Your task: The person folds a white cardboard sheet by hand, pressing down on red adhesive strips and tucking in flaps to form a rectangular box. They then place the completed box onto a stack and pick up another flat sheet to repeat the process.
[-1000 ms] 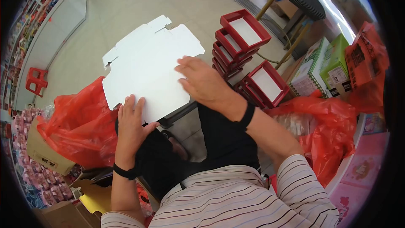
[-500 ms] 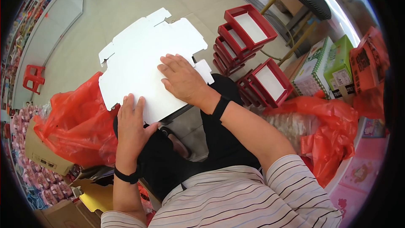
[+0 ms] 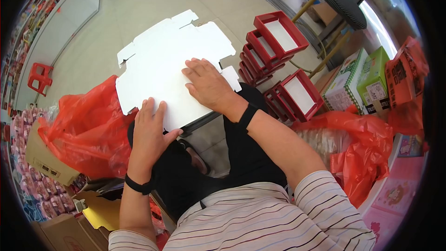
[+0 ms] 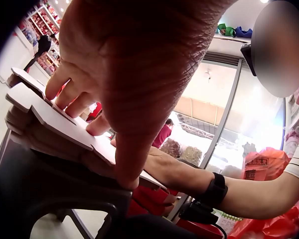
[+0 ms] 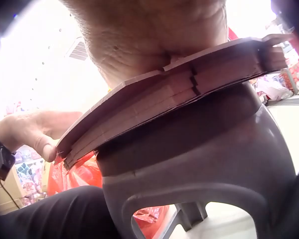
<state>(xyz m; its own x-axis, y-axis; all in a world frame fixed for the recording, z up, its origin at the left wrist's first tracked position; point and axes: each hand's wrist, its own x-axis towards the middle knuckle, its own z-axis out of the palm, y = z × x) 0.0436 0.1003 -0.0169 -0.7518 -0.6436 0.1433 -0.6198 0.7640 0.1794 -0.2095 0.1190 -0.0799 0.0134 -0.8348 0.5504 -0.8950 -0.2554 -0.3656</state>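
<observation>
A white die-cut cardboard sheet [image 3: 162, 65] with notched edges and tabs lies flat before me. From the side, the right wrist view shows a stack of such cardboard blanks [image 5: 139, 102] on a dark plastic stool [image 5: 189, 154]. My left hand [image 3: 149, 135] rests at the sheet's near left edge, fingers extended on top and thumb spread out along the near edge. Its palm and fingertips also show in the left wrist view. My right hand [image 3: 211, 86] presses on the sheet toward its right side, fingers straight and pointing left. A small tab sticks out just beyond it.
Red trays [image 3: 281, 35] with white bottoms are stacked to the right of the stool. A red plastic bag [image 3: 86, 135] lies at left, another red bag [image 3: 362, 144] at right. Green-and-white boxes [image 3: 371, 76] and a round-seated chair [image 3: 339, 2] stand farther right.
My right hand has moved left and down onto the sheet from its right edge, and the side tab has come into sight. My left hand has stayed at the near left edge.
</observation>
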